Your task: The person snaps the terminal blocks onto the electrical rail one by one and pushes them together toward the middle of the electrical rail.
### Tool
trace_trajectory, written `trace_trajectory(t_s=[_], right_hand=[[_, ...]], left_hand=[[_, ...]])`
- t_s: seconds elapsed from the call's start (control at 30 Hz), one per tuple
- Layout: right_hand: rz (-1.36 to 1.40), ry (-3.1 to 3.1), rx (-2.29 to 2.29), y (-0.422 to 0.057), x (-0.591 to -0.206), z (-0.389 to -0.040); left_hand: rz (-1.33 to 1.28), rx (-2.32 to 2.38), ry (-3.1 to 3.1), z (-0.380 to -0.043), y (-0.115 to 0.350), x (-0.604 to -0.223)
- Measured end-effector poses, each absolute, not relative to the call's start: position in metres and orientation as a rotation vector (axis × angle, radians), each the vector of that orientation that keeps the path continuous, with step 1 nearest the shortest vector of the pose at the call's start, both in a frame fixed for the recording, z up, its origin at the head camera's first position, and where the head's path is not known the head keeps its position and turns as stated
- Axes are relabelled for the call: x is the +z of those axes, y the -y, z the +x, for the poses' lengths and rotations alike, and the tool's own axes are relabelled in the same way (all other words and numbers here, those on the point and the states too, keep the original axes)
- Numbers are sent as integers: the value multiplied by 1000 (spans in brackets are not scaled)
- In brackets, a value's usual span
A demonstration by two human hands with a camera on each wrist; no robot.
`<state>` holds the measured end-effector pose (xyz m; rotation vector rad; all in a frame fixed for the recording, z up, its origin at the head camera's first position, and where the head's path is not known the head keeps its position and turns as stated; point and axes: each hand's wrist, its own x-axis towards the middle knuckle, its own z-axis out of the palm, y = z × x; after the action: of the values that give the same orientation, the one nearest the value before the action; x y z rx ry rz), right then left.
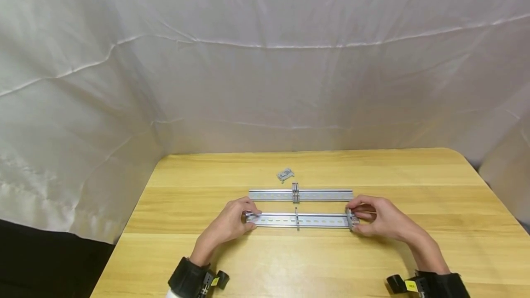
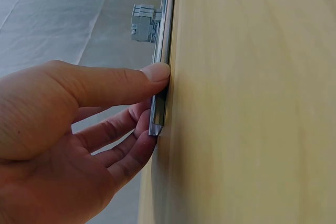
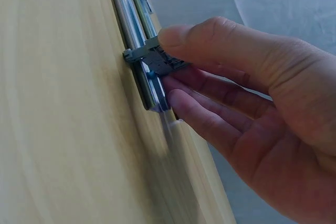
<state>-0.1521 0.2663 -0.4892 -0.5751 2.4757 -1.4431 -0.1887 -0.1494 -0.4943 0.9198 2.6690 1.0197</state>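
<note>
The nearer slotted metal DIN rail (image 1: 323,221) lies across the table in the head view. My left hand (image 1: 231,220) pinches its left end between thumb and fingers; the left wrist view shows the thumb (image 2: 156,72) on one side of the rail. At the right end, my right hand (image 1: 385,218) grips a grey terminal block (image 3: 159,60), which sits across the rail. Another thin terminal block (image 1: 296,219) stands near the rail's middle, with neither hand touching it.
Behind lies a second DIN rail (image 1: 327,195) carrying a few grey terminal blocks (image 1: 295,193) near its middle. Farther back, a loose grey terminal block (image 1: 285,174) rests flat on the wooden table (image 1: 290,261). Pale cloth (image 1: 265,82) hangs beyond the table's back edge.
</note>
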Motion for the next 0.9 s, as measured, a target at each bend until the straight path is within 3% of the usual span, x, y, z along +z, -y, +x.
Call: trace_trajectory(t_s=[0.9], right_hand=[[-656, -2436, -1550, -232, -496, -156]], left_hand=[[942, 1004, -2679, -189, 149, -494]])
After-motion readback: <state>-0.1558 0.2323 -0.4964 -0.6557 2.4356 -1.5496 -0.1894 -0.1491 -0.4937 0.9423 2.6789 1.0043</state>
